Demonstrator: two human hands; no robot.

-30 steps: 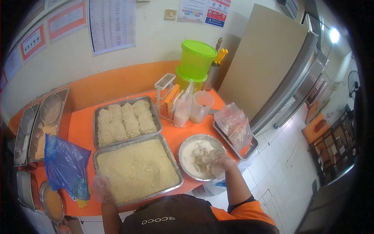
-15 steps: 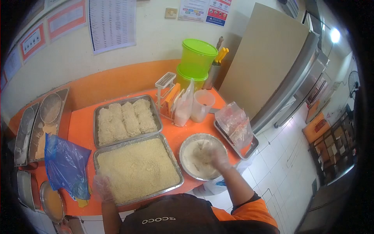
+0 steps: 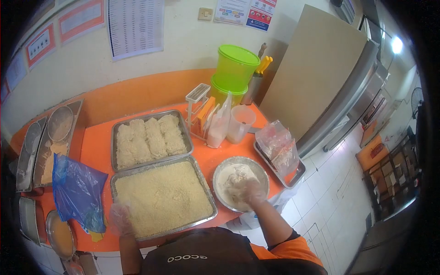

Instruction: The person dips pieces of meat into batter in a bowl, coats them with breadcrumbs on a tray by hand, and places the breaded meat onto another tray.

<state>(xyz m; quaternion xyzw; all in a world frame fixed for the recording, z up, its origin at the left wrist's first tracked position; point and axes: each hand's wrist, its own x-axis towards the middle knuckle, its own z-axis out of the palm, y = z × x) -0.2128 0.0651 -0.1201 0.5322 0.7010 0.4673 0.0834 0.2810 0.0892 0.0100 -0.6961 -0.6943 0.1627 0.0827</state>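
Note:
My right hand [image 3: 251,192], in a clear plastic glove, reaches into a round metal bowl [image 3: 267,176] of white floury mix [image 3: 227,176]. Motion smears its fingers, and a lumpy, whitish coated piece [image 3: 240,173] shows beside them. At the left rim of a large metal tray [image 3: 214,211] filled with pale crumbs [image 3: 160,195], my gloved left hand [image 3: 120,220] rests loosely with its fingers extended. Directly behind stands a second metal tray [image 3: 190,145] with several crumb-coated pieces [image 3: 153,137] lying in rows.
Right of the bowl, a small tray [image 3: 300,172] bears plastic bags [image 3: 277,142]. Behind stand a plastic jug [image 3: 240,123], green tubs [image 3: 236,68] and a knife holder [image 3: 251,89]. A blue bag [image 3: 78,190] and metal bins with sieves [image 3: 59,123] occupy the left; a fridge [image 3: 316,68] stands right.
My right hand has shifted slightly left and down within the bowl, and the lumpy piece shows more clearly. The left hand stays at the tray's rim. The view has tilted a little.

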